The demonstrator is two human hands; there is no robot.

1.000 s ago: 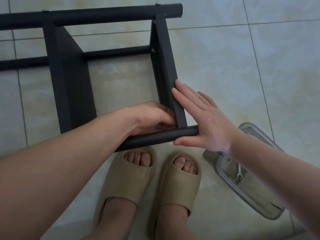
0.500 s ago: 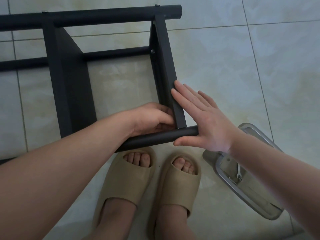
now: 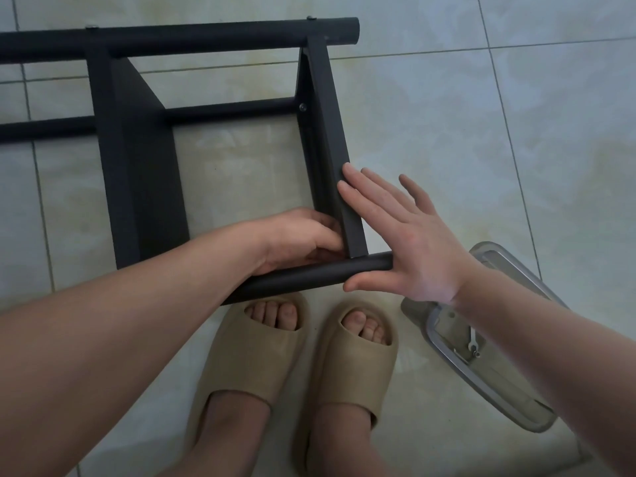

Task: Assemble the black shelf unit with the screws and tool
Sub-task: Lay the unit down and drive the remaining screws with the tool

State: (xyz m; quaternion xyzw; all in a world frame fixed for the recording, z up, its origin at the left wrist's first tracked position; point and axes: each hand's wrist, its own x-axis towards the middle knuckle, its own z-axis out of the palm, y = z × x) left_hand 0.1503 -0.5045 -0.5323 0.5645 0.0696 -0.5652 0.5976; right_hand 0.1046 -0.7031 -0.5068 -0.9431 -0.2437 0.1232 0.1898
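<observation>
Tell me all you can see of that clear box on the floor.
The clear plastic box is rectangular with rounded corners and a grey rim. It lies on the tiled floor right of the slippers, at a slant, partly hidden by the right forearm. Inside lies a small metal spanner.

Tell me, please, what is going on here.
A person in tan slides is assembling a black shelf unit lying on the tiled floor. The right hand presses flat against the end crossbar and the near tube. The left hand, fingers curled, works inside that corner; what it holds is hidden. A clear container with a small wrench sits nearby.
</observation>
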